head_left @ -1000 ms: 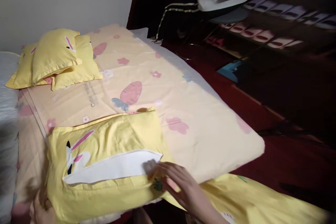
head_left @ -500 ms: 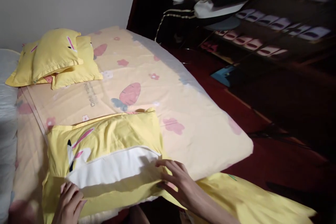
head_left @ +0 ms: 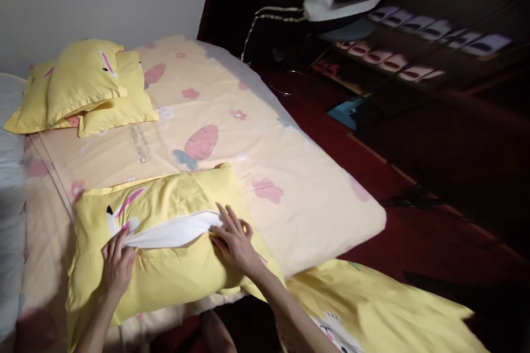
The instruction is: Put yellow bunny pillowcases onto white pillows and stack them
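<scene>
A white pillow (head_left: 174, 231) shows through the long slit of a yellow pillowcase (head_left: 178, 276) with a rabbit print, lying at the bed's near edge. At the left end of the slit, my left hand (head_left: 118, 267) has its fingers bent over the cloth, gripping the lower edge. My right hand (head_left: 236, 240) grips the pillowcase at the right end, fingers over the opening and thumb lower down. Between the hands the lower flap covers much of the white pillow. The fingertips' exact hold is partly hidden by cloth.
Stacked yellow pillows (head_left: 86, 85) lie at the bed's far left. A peach bedsheet (head_left: 232, 171) with carrots and flowers covers the mattress. Another yellow cloth (head_left: 372, 298) hangs at the lower right. A shoe rack (head_left: 414, 44) and a blue dustpan-like object (head_left: 348, 112) stand beyond.
Both hands have moved up and inward, pulling the pillowcase's lower edge over the pillow. The slit has narrowed and less white shows. The view has shifted slightly.
</scene>
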{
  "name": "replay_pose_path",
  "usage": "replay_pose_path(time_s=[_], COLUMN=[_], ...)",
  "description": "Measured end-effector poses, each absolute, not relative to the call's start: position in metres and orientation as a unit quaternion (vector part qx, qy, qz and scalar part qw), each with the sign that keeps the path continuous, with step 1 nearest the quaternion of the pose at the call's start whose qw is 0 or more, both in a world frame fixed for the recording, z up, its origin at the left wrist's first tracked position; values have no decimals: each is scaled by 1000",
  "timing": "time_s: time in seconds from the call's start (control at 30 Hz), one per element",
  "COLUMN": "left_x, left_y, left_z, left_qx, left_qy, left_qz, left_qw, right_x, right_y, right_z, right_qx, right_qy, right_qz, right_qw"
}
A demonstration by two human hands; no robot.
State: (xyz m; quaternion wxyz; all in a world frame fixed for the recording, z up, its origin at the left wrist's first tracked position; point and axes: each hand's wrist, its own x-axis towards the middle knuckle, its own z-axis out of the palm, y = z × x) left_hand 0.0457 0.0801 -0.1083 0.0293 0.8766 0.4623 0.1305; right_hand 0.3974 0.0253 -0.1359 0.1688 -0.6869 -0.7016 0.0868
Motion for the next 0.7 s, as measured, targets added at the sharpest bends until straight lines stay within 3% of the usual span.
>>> replay_pose_path(time_s=[0.17,0.3,0.53,0.6,0.7], left_x=[45,53,36,24,13], left_y=[94,108,85,76,61], left_z=[-123,-102,-61,-68,-88], left_qx=[855,841,813,824,876], left_qy=[475,472,421,399,419], left_qz=[206,263,383,371,231], left_qw=[30,5,-128,-154,-61], right_x=[400,413,422,415,405], right_y=[47,56,30,18,2], right_z=[-146,-129,-96,-99,-114], right_qx=[-669,-651,-653,-638,-637], right_qy=[-699,-702,-668,-681,-699], right_qz=[92,91,58,71,123], right_qw=[236,274,351,351,300])
